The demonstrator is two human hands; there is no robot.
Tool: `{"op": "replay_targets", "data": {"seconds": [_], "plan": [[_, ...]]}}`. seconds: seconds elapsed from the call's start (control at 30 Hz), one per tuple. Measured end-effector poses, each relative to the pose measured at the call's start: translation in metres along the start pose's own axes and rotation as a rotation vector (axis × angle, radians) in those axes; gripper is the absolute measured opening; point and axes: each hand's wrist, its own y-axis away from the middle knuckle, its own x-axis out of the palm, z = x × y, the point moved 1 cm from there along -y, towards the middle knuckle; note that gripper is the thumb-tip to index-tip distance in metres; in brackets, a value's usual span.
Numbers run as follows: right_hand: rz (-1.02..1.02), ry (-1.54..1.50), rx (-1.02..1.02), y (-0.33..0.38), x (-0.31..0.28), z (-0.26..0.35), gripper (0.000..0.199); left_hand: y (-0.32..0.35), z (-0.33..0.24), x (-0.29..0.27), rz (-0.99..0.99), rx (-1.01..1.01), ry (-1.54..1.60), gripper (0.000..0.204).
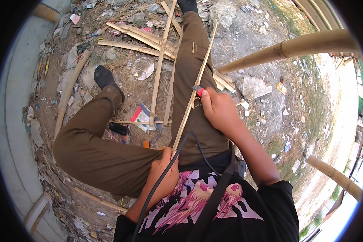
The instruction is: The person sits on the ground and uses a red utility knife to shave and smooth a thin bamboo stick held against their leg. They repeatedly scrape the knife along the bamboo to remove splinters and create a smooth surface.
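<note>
A long, thin bamboo strip (207,54) lies slantwise over my outstretched right leg. My left hand (164,171) is closed round its near end, close to my waist. My right hand (220,107) grips a small knife (200,92) with a red handle, thumb along the handle. The short grey blade rests against the strip about halfway along. A thin curled shaving (194,102) hangs beside the strip just below the blade, and another pale shaving (194,47) lies on my trouser leg farther up.
Several split bamboo pieces (139,47) lie crossed beyond my bent left leg. A thick bamboo pole (290,49) juts in from the right, and another pole (334,177) stands lower down. A dark cable (161,183) runs over my lap. Litter covers the ground; a grey wall (16,121) borders the left.
</note>
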Motion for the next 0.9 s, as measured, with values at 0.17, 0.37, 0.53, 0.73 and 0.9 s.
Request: {"op": "replay_targets", "data": {"seconds": [0.17, 0.37, 0.53, 0.73, 0.9], "plan": [[0.009, 0.044, -0.041, 0.001, 0.002, -0.007, 0.039, 0.001, 0.002, 0.0, 0.024, -0.037, -0.022, 0.037], [0.138, 0.049, -0.122, 0.005, -0.007, -0.002, 0.039, -0.001, 0.0, -0.001, 0.042, -0.087, -0.029, 0.037], [0.063, -0.275, -0.068, 0.014, -0.002, -0.009, 0.039, 0.001, 0.002, 0.002, -0.015, -0.043, 0.011, 0.033], [0.068, -0.929, 0.474, 0.012, -0.019, -0.022, 0.036, -0.001, 0.003, 0.001, -0.024, -0.043, 0.017, 0.026], [-0.1, -0.178, 0.083, 0.002, -0.023, 0.027, 0.033, -0.004, 0.005, 0.002, -0.016, -0.035, -0.027, 0.026]]}}
